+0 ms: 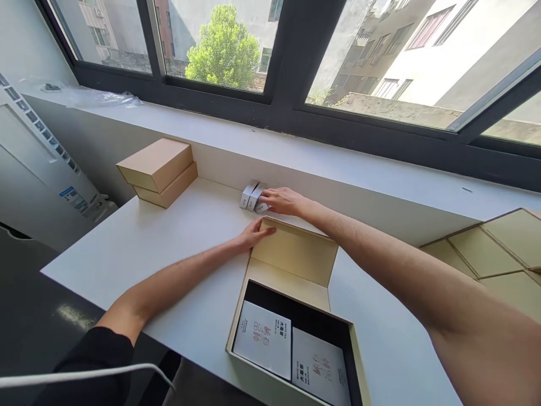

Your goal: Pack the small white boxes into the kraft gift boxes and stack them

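Note:
An open gold gift box [360, 361] with a black inside lies on the near part of the table. Two flat white packs sit side by side in it, a left pack [262, 338] and a right pack [320, 366], both printed with characters. My left hand [253, 234] grips the top corner of the raised lid [296, 248], thumb on its inner face. Beyond the lid, several small white boxes [249, 194] stand in a row by the wall. My right hand [281, 201] has its fingers closed over the rightmost small white box [262, 207], partly hiding it.
Two closed tan boxes [158, 163] are stacked at the table's back left. More gold boxes [486, 248] lie at the right. A white windowsill [316, 160] runs behind the table [181, 237], with clear plastic [103, 98] at its left end. A white cable [84, 375] crosses the lower left.

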`<state>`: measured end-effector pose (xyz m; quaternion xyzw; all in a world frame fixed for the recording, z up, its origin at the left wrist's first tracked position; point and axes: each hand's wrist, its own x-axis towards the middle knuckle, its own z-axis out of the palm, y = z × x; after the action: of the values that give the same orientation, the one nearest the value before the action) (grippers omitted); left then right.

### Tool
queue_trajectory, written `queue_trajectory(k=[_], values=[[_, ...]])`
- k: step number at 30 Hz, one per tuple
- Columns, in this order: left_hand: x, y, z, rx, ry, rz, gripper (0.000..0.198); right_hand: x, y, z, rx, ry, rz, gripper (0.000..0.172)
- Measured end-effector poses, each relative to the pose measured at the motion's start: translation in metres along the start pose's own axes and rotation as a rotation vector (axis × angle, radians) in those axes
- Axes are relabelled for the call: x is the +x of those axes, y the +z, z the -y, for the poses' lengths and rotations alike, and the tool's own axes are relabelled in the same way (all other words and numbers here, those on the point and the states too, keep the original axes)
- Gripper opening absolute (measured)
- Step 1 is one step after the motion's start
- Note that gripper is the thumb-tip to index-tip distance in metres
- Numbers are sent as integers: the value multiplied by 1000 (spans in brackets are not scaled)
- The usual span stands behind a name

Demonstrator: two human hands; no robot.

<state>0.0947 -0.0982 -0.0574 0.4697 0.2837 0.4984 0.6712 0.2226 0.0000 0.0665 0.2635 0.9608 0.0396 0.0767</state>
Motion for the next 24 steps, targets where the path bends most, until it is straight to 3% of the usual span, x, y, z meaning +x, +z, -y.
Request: queue_trajectory(k=[4, 9, 12, 15, 18, 21, 22, 24], values=[[1, -1, 3, -6, 4, 1, 60, -8, -14, -3, 197, 152, -136, 19], [1, -1, 5, -20, 31, 36, 58, -73, -52, -4, 464, 349, -379, 48], [-1, -2, 6, -18, 23, 32, 55, -121, -74, 16, 780, 438, -487, 51], [-3, -2, 7, -4, 8, 21, 55, -164, -90, 55, 988, 507, -572, 52], [-5, -4, 9, 5, -3, 18, 58, -207, -93, 103, 725, 461, -519, 41], [-8, -6, 8, -10, -3, 17, 60, -251, -78, 146, 399, 294, -430, 18], [-9, -7, 8, -16, -2, 16, 61, -265, -70, 157, 331, 214, -419, 18], [-10, -9, 7, -16, -1, 13, 61, -287, -50, 175, 259, 71, -437, 34]])
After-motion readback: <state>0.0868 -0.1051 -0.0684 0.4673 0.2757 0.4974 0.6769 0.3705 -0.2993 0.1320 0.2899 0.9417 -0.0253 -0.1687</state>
